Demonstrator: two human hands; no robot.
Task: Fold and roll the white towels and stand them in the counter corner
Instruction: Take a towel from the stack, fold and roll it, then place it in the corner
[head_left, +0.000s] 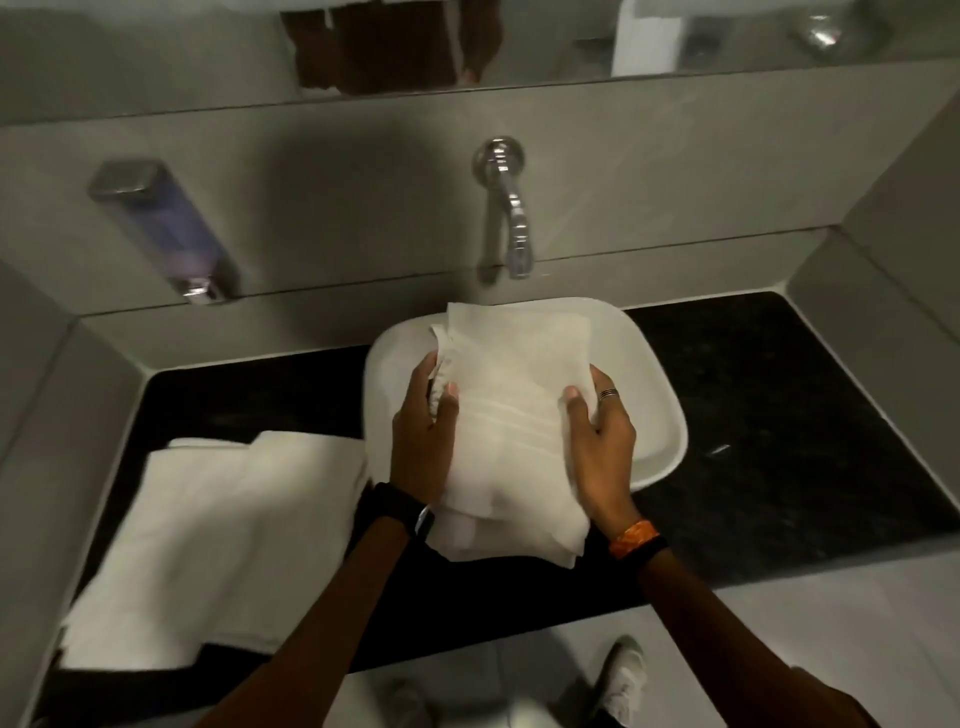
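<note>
A folded white towel (511, 415) lies lengthwise across the white basin (649, 415), with its near end hanging over the counter's front edge. My left hand (423, 431) grips its left edge, thumb on top. My right hand (600, 436) holds its right edge the same way. A second, larger white towel (208, 551) lies loosely folded flat on the black counter (779, 441) at the left, apart from both hands.
A chrome tap (511, 218) juts from the grey wall over the basin. A soap dispenser (166, 228) hangs on the wall at the left. Grey tiled side walls close off both counter ends. The floor and a shoe (623, 680) show below.
</note>
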